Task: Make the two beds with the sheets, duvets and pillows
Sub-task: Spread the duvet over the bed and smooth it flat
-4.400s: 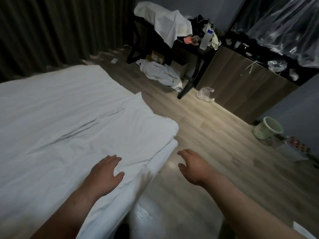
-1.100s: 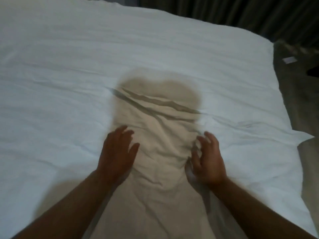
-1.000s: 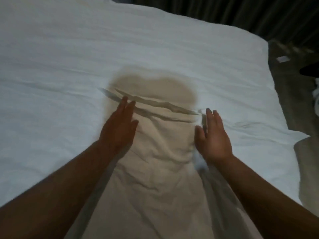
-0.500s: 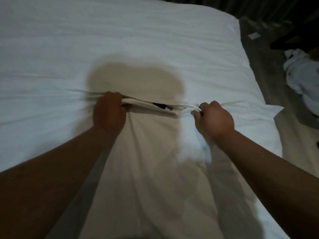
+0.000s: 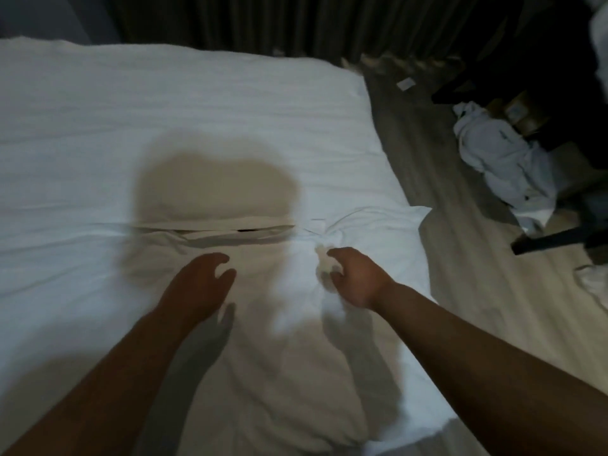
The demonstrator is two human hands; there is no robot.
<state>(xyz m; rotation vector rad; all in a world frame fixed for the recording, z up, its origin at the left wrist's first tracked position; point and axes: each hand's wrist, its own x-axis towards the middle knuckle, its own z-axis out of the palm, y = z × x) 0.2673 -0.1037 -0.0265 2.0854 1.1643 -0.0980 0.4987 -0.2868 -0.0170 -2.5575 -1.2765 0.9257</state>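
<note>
Head view: left hand (image 5: 197, 284) fingers loosely spread, right hand (image 5: 357, 279) fingers pinching duvet (image 5: 230, 110).

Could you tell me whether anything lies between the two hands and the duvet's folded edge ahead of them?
Nothing visible does. Only bare white duvet lies between the left hand and the folded edge; the right hand is at the bunched fabric by its right end.
</note>
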